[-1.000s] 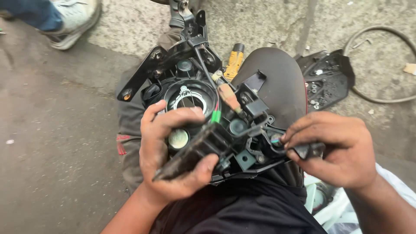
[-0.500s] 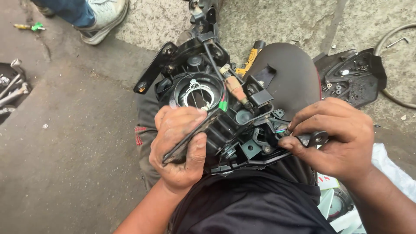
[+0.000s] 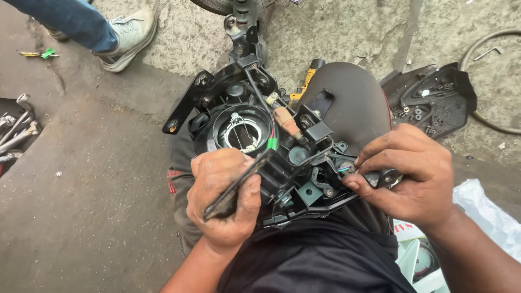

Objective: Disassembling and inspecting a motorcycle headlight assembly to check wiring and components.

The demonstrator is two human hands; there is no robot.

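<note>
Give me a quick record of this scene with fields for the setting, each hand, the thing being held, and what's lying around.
setting: person seated on rough concrete ground, part on lap
held thing: black plastic headlight housing, back side up, round opening and wires showing
left hand: grips the housing's near left edge
right hand: pinches a small black bracket at the housing's right side
nearby: black cover with loose screws, wrenches at left, yellow tool, another person's shoe

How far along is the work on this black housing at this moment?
Done: black housing is off and on the lap, a separate black cover lies aside holding loose screws. In hand: left hand grips its edge, right hand pinches a mounting tab. Left: wires remain attached.
</note>
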